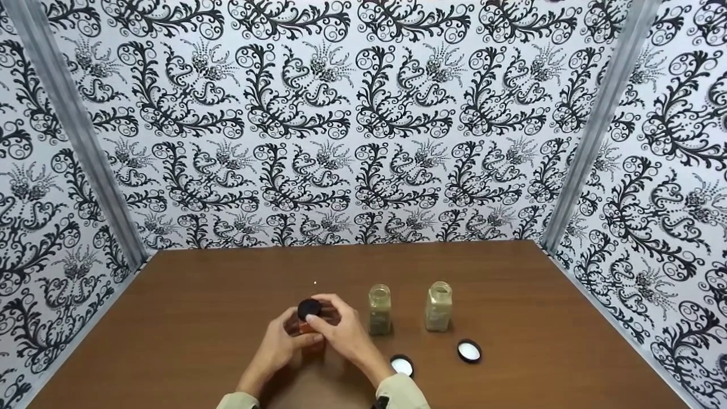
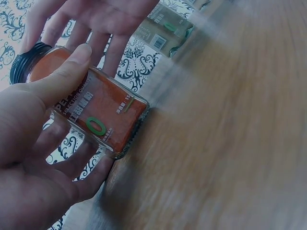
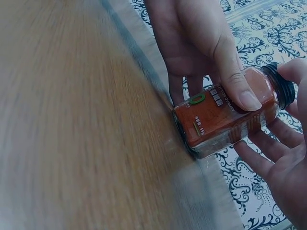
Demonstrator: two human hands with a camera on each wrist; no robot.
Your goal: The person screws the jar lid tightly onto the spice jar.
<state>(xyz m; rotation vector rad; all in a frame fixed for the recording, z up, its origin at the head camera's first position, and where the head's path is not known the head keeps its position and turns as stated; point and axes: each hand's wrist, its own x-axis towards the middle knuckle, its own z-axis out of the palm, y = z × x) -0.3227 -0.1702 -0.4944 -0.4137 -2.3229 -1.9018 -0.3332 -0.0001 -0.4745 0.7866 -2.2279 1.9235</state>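
Note:
A square glass spice jar of orange-red powder stands upright at the table's near middle. My left hand grips its body, thumb across the labelled front and fingers round the far side. A ribbed black cap sits on top of the jar. My right hand holds this cap at its edge between thumb and fingers. In the right wrist view the other right fingers spread beside the jar's side. The jar's base shows close to the wooden surface in both wrist views.
Two uncapped glass jars, one of dark greenish powder and one of paler powder, stand right of my hands. Two black lids, the nearer lid and the farther lid, lie white-side up on the brown table. Patterned walls enclose it.

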